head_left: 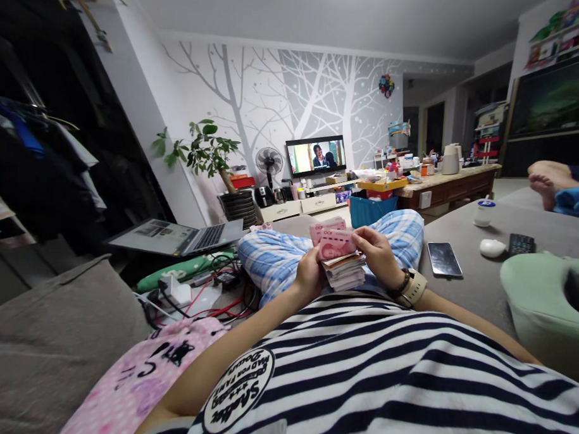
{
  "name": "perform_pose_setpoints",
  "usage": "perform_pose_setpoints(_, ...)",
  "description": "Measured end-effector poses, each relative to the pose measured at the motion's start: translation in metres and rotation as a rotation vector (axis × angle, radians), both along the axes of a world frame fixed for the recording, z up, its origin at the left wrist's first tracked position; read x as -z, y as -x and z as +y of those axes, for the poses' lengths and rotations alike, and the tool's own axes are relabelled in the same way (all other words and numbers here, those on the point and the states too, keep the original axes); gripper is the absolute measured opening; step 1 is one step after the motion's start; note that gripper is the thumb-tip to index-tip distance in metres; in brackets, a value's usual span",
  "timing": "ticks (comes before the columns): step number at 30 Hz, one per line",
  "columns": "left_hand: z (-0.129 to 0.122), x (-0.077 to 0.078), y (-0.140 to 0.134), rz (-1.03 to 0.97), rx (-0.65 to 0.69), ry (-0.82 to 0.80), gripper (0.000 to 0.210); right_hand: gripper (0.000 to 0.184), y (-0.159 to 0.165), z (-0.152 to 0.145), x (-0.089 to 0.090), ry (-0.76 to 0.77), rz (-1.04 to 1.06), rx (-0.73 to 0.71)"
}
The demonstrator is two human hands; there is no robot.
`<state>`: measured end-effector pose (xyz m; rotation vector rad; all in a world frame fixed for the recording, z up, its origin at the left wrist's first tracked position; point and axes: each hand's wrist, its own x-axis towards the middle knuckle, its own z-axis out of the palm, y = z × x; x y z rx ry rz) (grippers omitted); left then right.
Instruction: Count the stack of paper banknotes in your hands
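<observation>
A thick stack of banknotes (345, 274) rests above my lap, its layered edges facing me. My left hand (310, 271) is closed around the left side of the stack. Pink notes stand up out of it, with a portrait showing on the front banknote (336, 245). The thumb and fingers of my right hand (378, 257) pinch that note at its upper right edge. Another pink note (328, 224) shows just behind. Beneath the hands are my crossed legs in blue checked trousers (273, 257).
On the couch to the right lie a phone (444, 259), a white mouse (492, 249), a black remote (521, 245) and a green neck pillow (528, 295). An open laptop (175, 235) and tangled cables (224, 297) are at left. Another person's foot (543, 189) is far right.
</observation>
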<state>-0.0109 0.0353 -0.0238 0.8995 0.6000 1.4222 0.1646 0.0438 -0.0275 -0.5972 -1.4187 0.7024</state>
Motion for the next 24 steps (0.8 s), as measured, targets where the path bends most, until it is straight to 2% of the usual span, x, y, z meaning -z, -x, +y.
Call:
perform_pose_setpoints(7,-0.006,-0.003,-0.004,0.028,0.055,0.046,0.046,0.048,0.000,-0.006,-0.003,-0.006,0.013,-0.009)
perform_pose_setpoints(11,-0.004,-0.001,-0.003,0.024,0.060,0.048,0.045,0.052,-0.002,-0.009,-0.008,-0.007,-0.013,-0.062)
perform_pose_setpoints(14,0.000,0.004,0.002,0.009,0.025,0.039,0.044,0.059,-0.007,-0.017,-0.021,-0.022,-0.125,-0.155)
perform_pose_setpoints(16,0.003,0.007,0.005,0.010,-0.009,0.044,0.042,0.062,-0.016,-0.032,-0.036,-0.071,-0.260,-0.216)
perform_pose_setpoints(18,0.006,0.010,0.008,0.030,-0.023,0.043,0.040,0.059,-0.030,-0.059,-0.052,-0.215,-0.319,-0.209)
perform_pose_setpoints(20,0.008,0.011,0.007,0.049,-0.021,0.049,0.042,0.044,-0.048,-0.095,-0.060,-0.446,-0.283,-0.144)
perform_pose_setpoints(22,0.009,0.012,0.002,0.050,-0.025,0.051,0.045,0.032,-0.063,-0.132,-0.055,-0.727,-0.294,-0.080)
perform_pose_setpoints(24,0.010,0.012,-0.004,0.033,-0.031,0.040,0.048,0.036,-0.067,-0.162,-0.038,-0.866,-0.268,0.036)
